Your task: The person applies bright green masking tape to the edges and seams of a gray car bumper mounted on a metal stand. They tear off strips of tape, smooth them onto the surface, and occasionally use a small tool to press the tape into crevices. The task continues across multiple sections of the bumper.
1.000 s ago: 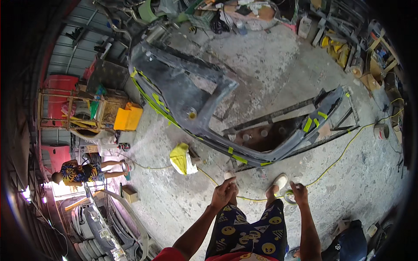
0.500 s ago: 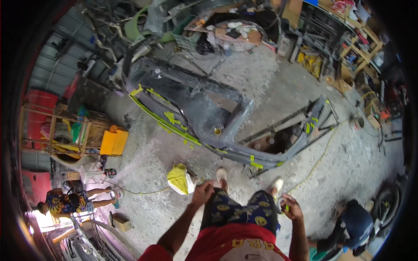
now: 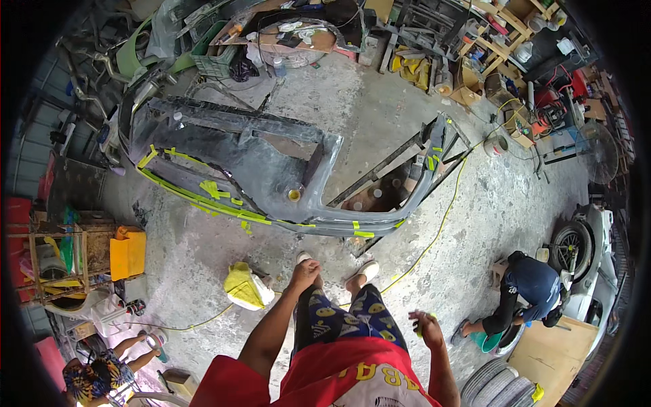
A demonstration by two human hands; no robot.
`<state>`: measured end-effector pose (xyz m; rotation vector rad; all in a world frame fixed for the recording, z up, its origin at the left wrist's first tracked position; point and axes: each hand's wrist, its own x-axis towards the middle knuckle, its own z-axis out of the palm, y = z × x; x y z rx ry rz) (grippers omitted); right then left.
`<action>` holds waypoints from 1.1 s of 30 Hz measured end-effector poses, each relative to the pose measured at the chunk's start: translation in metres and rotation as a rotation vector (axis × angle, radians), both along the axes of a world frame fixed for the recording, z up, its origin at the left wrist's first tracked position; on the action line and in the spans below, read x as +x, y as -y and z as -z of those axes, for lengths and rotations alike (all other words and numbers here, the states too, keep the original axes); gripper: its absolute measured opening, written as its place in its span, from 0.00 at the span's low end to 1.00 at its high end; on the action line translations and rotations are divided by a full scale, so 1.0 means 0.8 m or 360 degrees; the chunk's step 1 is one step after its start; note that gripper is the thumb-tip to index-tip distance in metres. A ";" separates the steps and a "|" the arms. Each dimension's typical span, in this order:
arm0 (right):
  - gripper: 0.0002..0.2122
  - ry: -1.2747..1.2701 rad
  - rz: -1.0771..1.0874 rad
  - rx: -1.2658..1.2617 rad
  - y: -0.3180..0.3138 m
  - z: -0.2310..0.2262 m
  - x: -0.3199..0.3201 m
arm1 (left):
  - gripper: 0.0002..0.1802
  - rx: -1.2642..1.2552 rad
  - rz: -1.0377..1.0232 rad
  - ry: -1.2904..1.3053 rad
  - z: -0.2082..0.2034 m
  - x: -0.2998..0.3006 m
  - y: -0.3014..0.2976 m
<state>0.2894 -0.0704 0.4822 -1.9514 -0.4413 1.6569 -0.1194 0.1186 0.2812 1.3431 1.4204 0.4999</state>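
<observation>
My left hand [image 3: 306,273] is closed, fingers curled together, in front of my left leg. What it pinches, if anything, cannot be made out. My right hand [image 3: 427,330] is beside my right thigh, its fingers bent round a roll of yellow-green tape [image 3: 418,331], mostly hidden by the hand. Ahead of my feet lies a large dark grey car bumper [image 3: 264,166], propped on a metal stand [image 3: 383,171]. Yellow-green tape strips [image 3: 213,189] run along its near edge and far right end. A small cup [image 3: 293,195] rests on it.
A yellow-and-white sack [image 3: 245,285] stands left of my feet. A yellow cable [image 3: 434,247] crosses the floor on the right. One person [image 3: 532,285] crouches by a wheel at right; another [image 3: 102,376] is at lower left. Tyres [image 3: 498,386] lie at lower right. Clutter lines the far wall.
My view has turned to the right, so the bumper appears further left. My right hand has swung outward from my leg with the tape roll. The left hand stays closed.
</observation>
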 end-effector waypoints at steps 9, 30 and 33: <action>0.17 0.0219 -0.0499 -0.0569 0.125 0.016 0.119 | 0.27 0.0054 -0.0208 -0.0396 0.139 0.135 -0.028; 0.25 0.0743 -0.0599 0.0245 -0.011 0.078 0.185 | 0.15 -0.0515 0.0065 -0.0079 0.000 0.082 0.058; 0.23 0.0991 -0.0498 0.0636 -0.044 0.107 0.160 | 0.14 -0.0435 0.0146 -0.0061 -0.054 0.055 0.079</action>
